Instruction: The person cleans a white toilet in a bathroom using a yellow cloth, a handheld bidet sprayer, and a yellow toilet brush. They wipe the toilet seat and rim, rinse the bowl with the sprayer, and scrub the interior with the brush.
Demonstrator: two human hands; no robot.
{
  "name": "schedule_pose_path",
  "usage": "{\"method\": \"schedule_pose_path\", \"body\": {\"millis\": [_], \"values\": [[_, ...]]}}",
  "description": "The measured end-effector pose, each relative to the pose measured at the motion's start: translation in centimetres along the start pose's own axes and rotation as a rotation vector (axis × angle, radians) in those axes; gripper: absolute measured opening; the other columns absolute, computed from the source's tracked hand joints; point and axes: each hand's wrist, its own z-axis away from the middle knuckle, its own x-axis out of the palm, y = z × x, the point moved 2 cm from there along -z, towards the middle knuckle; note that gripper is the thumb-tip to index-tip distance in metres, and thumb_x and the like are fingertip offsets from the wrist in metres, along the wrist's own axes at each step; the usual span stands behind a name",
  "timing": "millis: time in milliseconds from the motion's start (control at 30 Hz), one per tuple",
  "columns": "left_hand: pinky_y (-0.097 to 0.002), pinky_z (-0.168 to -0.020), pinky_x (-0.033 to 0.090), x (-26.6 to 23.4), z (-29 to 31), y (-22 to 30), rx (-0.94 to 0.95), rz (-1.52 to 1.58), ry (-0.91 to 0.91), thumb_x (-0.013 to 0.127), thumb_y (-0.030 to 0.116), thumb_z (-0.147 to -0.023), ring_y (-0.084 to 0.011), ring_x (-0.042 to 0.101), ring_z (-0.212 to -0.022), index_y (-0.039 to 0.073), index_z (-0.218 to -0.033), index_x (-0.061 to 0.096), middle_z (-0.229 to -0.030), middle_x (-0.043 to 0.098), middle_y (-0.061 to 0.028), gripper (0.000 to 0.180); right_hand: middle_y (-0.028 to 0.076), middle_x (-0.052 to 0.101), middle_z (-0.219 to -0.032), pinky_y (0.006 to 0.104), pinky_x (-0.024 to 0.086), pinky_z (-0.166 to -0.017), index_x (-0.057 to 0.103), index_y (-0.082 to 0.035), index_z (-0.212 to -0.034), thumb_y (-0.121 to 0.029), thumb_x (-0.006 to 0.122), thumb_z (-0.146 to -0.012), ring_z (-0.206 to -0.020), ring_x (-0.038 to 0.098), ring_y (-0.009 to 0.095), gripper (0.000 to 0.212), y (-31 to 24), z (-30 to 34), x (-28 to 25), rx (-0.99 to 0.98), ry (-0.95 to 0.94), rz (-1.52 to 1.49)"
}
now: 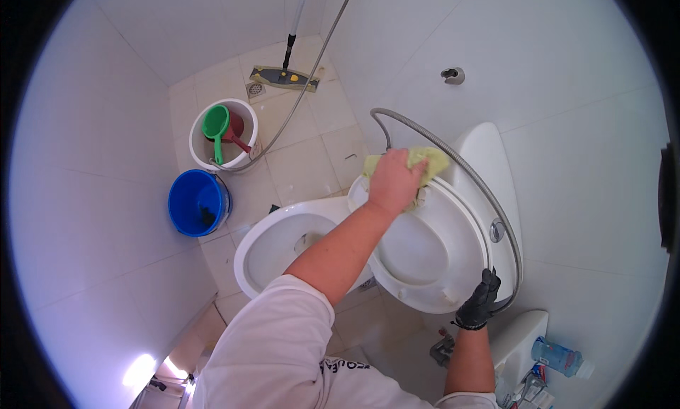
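My bare left hand (398, 181) is closed on a yellow-green cloth (431, 161), pressing it against the far part of the raised white toilet seat (418, 285). Behind the seat, the raised lid (473, 221) shows as a thin rim. My right hand (479, 301), in a black glove, is at the near edge of the seat and lid with its fingers against them; part of its grip is hidden. A grey metal hose (492, 196) curves over the tank and passes out of sight by the right glove. Below my left forearm lies the open toilet bowl (265, 250).
A white bucket (195, 136) holds a green dipper (216, 122) and a red dipper (237, 136). A blue bucket (191, 203) stands beside it. Farther back is a flat mop (283, 77). A clear bottle (556, 356) lies near the sink (520, 338) at lower right.
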Motion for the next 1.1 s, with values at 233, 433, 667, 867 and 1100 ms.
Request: {"method": "schedule_pose_path", "body": {"millis": [233,433,667,867,1100], "values": [[-0.0408,-0.078,0.04,1.7,-3.2,-11.7,-0.239,-0.074,-0.069,0.043,0.041,-0.082,-0.036,0.05,-0.09,0.0,-0.093,0.053,-0.093,0.054,-0.0212,0.044,0.014,0.047,-0.102,0.0448,0.038,-0.072,0.036,-0.001,-0.114,-0.025,0.059,-0.075,-0.086,0.048,0.028,0.051,1.5,1.2,-0.4,0.186,0.112,-0.211],[-0.0398,-0.08,0.04,1.8,-4.3,-14.1,-0.35,-0.046,-0.233,0.04,0.042,-0.083,-0.034,0.051,-0.094,0.001,-0.103,0.052,-0.099,0.055,-0.0209,0.047,0.018,0.048,-0.089,0.039,0.039,-0.064,0.045,0.001,-0.103,-0.01,0.054,-0.075,-0.078,0.047,0.031,0.031,1.4,1.2,-1.5,-0.506,-0.061,0.678],[-0.0397,-0.083,0.039,1.4,-3.4,-12.1,-0.488,-0.102,-0.21,0.04,0.041,-0.082,-0.0344,0.05,-0.097,0.002,-0.107,0.051,-0.104,0.053,-0.0212,0.047,0.017,0.048,-0.093,0.04,0.04,-0.066,0.043,0.001,-0.107,-0.021,0.054,-0.078,-0.079,0.048,0.031,0.038,1.2,0.7,-1.7,-0.482,-0.087,0.572],[-0.0409,-0.079,0.04,-0.9,-2.1,-1.5,-0.208,0.013,-0.202,0.043,0.039,-0.081,-0.0352,0.05,-0.093,0.0,-0.094,0.054,-0.096,0.054,-0.0213,0.043,0.017,0.052,-0.104,0.0364,0.04,-0.076,0.052,-0.003,-0.104,-0.017,0.046,-0.083,-0.087,0.051,0.029,0.026,-0.8,0.2,0.4,-0.163,-0.094,0.143],[-0.0408,-0.075,0.041,-1.9,1.1,6.9,0.16,-0.339,-0.17,0.047,0.036,-0.079,-0.0338,0.051,-0.086,0.001,-0.085,0.054,-0.088,0.055,-0.0198,0.036,0.015,0.057,-0.089,0.0349,0.04,-0.076,0.057,0.001,-0.098,-0.013,0.053,-0.078,-0.084,0.052,0.027,0.025,-3.3,-0.9,1.1,-0.289,-0.032,0.073]]}}
